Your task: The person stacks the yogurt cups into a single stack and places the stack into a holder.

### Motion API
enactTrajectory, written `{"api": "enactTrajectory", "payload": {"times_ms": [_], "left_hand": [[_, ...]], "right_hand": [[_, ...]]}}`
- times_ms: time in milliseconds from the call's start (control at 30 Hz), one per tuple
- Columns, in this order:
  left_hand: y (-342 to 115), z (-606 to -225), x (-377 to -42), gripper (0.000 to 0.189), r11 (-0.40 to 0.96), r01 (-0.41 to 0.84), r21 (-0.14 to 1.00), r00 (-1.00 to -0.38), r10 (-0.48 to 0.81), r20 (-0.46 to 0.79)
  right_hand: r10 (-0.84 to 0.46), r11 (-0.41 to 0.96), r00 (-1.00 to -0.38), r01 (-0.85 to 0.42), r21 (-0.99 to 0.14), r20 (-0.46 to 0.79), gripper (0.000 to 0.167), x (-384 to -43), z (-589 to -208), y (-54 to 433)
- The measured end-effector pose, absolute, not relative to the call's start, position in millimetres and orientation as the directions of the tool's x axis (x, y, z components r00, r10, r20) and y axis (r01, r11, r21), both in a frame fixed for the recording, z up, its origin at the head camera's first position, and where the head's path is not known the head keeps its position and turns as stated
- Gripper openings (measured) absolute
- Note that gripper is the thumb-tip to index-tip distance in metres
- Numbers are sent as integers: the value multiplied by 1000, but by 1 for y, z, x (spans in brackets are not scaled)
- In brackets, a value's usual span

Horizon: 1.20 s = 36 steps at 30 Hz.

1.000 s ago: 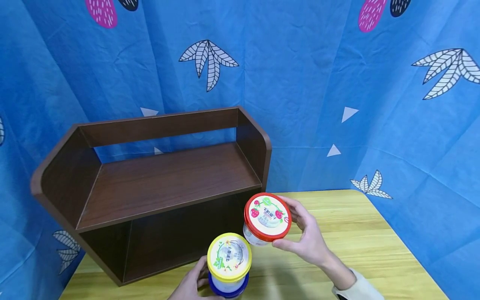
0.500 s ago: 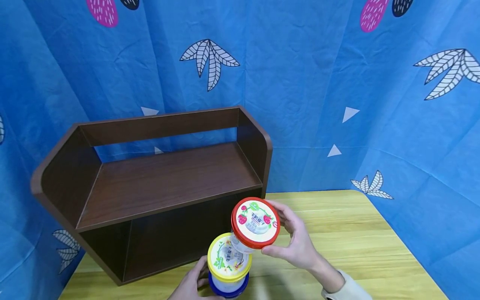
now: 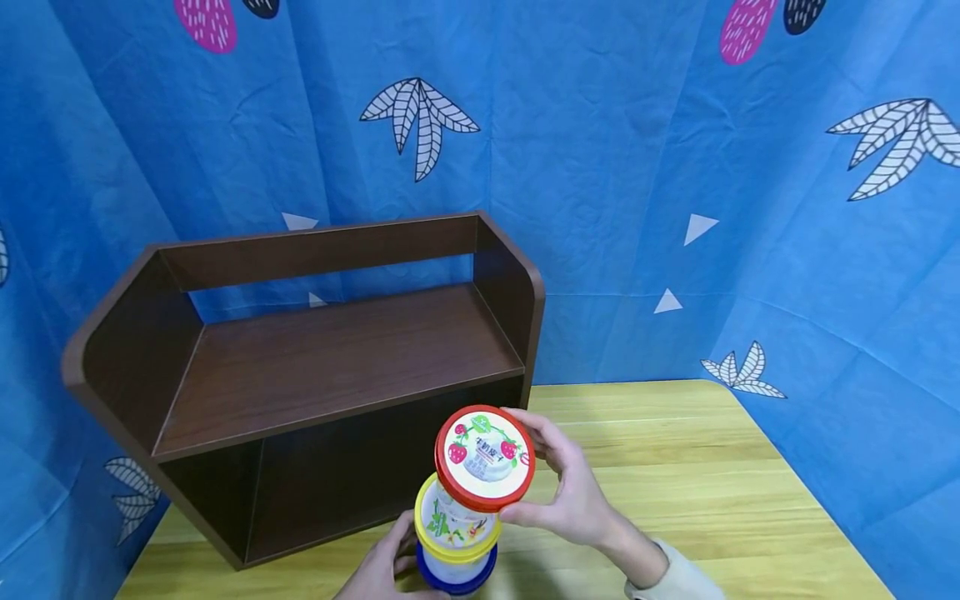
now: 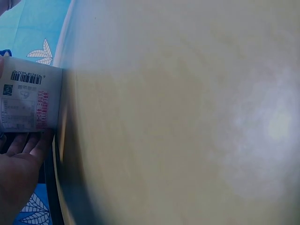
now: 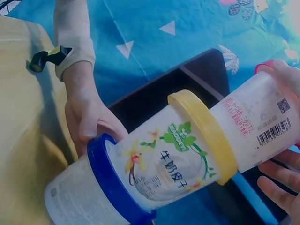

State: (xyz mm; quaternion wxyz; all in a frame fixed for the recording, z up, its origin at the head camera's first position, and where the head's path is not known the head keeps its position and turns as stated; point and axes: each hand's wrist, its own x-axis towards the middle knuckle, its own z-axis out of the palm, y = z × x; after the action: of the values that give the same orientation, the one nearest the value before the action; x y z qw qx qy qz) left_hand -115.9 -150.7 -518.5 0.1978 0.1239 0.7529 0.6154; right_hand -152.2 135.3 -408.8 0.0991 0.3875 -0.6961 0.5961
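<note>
Blue patterned cloth (image 3: 600, 167) hung behind and at both sides, printed with white leaves, pale triangles and magenta ovals. Before it stretched a light wood-grain table (image 3: 690, 483), and on its left part stood a dark brown two-level shelf (image 3: 337, 350), with a slot in its back panel and a deep lower bay. Two hands worked near the shelf's front right corner, side by side but apart from each other. The right hand (image 3: 558, 487), coming from a pale sleeve (image 3: 675, 577), gripped the red-lidded tub (image 3: 486, 458) between thumb and fingers, holding it over the stack, lid upward. The left hand (image 3: 384, 568) curled round the lowest tub, the blue-lidded tub (image 5: 77, 192), from its left side. Upon that blue lid sat the yellow-lidded tub (image 5: 164, 159), its side bearing a green leaf and flowers. The red-lidded tub's base met or nearly met the yellow lid; whether they touched could not be told. Smaller still were a dark device (image 5: 49, 57) at the left wrist, the strawberries printed on the red lid, and the barcode (image 5: 273, 131) on that tub's side.
</note>
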Motion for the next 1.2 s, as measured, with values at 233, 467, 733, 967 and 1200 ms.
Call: {"api": "enactTrajectory", "payload": {"times_ms": [233, 467, 733, 967, 1200], "left_hand": [[-153, -518, -116, 92, 245, -87, 966, -889, 419, -186], [-154, -520, -118, 92, 250, -80, 965, -881, 435, -186], [-156, -523, -121, 91, 244, -82, 966, -872, 452, -188], [-156, -521, -121, 91, 232, -116, 966, -869, 447, -211], [-156, -523, -121, 91, 237, -108, 966, -879, 431, -204]], "right_hand": [[-441, -27, -678, -645, -764, 588, 84, -150, -413, 126], [-450, -32, -683, -632, -774, 576, 81, -149, -414, 123], [-457, -30, -673, -642, -766, 582, 81, -150, -412, 120], [-465, -9, -692, -621, -784, 553, 80, -149, -409, 119], [-468, 34, -714, -603, -797, 520, 78, -147, -406, 119]]}}
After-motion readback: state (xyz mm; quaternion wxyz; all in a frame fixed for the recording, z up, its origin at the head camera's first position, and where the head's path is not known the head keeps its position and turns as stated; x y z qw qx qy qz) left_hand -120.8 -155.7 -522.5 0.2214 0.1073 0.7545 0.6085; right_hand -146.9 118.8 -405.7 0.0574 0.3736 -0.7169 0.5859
